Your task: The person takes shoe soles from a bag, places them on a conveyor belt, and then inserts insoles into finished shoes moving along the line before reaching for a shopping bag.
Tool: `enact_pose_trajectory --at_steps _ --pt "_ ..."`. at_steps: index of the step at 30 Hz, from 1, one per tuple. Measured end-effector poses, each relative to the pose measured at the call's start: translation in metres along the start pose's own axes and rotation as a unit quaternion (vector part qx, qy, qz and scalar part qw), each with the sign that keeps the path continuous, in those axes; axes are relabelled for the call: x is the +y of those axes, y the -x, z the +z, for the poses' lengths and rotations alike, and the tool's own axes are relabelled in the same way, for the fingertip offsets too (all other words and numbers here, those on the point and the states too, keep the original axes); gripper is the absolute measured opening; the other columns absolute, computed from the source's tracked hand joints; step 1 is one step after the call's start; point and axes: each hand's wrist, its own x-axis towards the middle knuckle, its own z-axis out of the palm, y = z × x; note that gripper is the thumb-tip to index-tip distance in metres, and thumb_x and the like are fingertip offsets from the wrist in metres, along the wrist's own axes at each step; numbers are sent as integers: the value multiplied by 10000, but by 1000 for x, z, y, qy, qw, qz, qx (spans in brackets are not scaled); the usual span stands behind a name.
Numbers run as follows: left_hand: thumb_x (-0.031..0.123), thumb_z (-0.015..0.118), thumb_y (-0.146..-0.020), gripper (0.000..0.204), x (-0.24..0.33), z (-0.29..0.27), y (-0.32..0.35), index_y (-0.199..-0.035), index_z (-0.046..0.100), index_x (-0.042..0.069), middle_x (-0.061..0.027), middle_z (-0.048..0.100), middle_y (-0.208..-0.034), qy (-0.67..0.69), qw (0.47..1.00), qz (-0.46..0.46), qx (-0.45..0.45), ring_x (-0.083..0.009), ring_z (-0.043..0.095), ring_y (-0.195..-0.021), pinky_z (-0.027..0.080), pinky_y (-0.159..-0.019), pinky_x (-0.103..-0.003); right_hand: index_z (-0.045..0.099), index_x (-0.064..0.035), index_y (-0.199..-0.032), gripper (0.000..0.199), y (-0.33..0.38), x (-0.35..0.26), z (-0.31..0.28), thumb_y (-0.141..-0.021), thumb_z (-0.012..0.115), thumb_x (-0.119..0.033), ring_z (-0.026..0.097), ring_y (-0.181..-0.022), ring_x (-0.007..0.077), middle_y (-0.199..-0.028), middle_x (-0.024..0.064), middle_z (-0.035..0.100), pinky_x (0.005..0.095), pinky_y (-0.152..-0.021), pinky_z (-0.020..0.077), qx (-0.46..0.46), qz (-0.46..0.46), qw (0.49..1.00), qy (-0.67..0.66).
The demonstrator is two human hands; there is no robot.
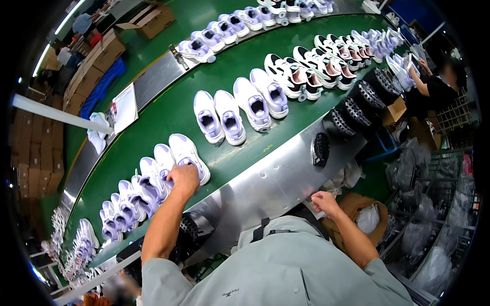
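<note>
On the green conveyor belt point(224, 178), my left hand point(185, 178) grips a pair of white-and-lavender sneakers, its fingers hooked into their collars. The right sneaker point(186, 149) of this pair shows its toe and side; the left sneaker point(162, 155) stands close against it. More lavender sneakers point(127, 199) line up to the left of that hand. My right hand point(325, 203) hovers by the front edge of the metal ledge point(255, 183), fingers curled, with nothing visible in them. Two more pairs of white-and-lavender sneakers point(250, 104) stand farther right on the belt.
Black-and-white sneakers point(291, 76) follow up the belt. Black shoe-shaped items with studded surfaces point(357, 109) lie on the ledge, and one smaller black piece point(320, 149) sits nearer. A co-worker point(439, 84) handles shoes at far right. A cardboard box point(352, 211) stands beside my right arm.
</note>
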Motion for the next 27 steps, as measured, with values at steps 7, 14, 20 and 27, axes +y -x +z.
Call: enact_pose_trajectory --at_steps 7,14,20,27 --pt "582 776 -700 788 56 -38 -62 -1365 520 246 -170 593 -1136 93 948 151 266 -342 529 -1145 485 -892 -473 651 -13 -1029 183 4 -21 12 -911 622 -150 600 -686 109 -838 47 649 254 -579 516 -25 -4 1000 11" --pt "488 681 -827 474 108 -24 -102 -1115 701 112 -231 694 -974 214 936 178 217 -435 649 -932 502 -901 -466 652 -8 -1017 199 8 -1 -4 -896 622 -163 612 -674 114 -831 46 654 260 -561 515 7 -11 1000 -13" --pt "341 777 -758 455 143 -45 -49 -1046 633 19 -204 696 -930 91 949 186 239 -398 654 -936 554 -693 -496 641 -14 -988 155 20 29 -17 -925 601 -150 594 -660 116 -798 38 635 260 -540 501 17 27 999 -33" --pt "52 563 -812 724 195 -98 -106 -1489 336 173 -262 654 -1019 191 906 264 269 -404 623 -950 518 -821 -501 634 -25 -999 143 25 48 -31 -925 572 -130 596 -677 121 -840 46 642 270 -584 508 39 34 997 -65"
